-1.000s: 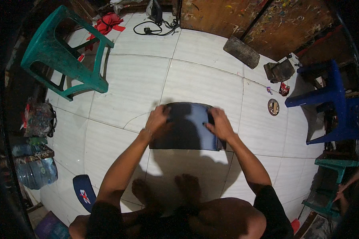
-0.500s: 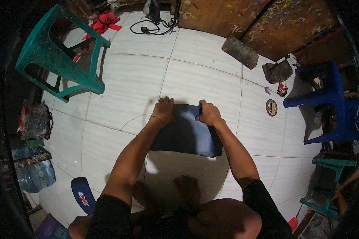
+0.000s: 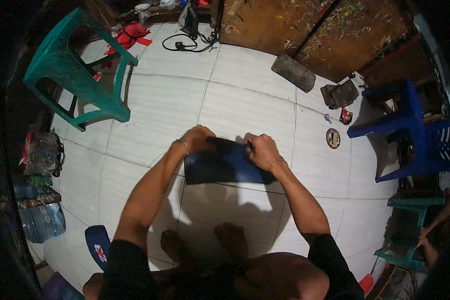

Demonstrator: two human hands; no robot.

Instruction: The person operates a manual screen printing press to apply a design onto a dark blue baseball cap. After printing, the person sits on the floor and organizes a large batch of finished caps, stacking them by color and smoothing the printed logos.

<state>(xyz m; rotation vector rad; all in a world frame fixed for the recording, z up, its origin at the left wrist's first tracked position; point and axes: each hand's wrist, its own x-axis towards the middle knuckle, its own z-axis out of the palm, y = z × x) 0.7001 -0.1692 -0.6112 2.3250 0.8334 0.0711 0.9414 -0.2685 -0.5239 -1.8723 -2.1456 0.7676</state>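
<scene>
A dark navy, almost black flexible sheet (image 3: 225, 170) is held up in front of me over the floor, its lower edge roughly straight and its surface slightly bent. Its material cannot be made out. My left hand (image 3: 198, 138) grips the sheet's upper left corner, with most of its fingers in shadow. At the upper right edge, my right hand (image 3: 263, 151) is closed on the sheet, fingers curled and thumb side toward the middle. My bare feet (image 3: 230, 237) are on the tiles below it.
A green plastic stool (image 3: 77, 70) stands far left and a blue one (image 3: 410, 127) at right. Water bottles (image 3: 42, 222) and a navy case (image 3: 97, 245) lie left. Stone blocks (image 3: 293, 72), a round disc (image 3: 333, 138) and a black cable (image 3: 185, 45) are farther off. Another person's hand (image 3: 425, 240) shows at right.
The sheet's lower edge has risen and flattened, and its pale sheen has faded. My left hand has moved slightly down and left; my right hand has turned and curled more tightly.
</scene>
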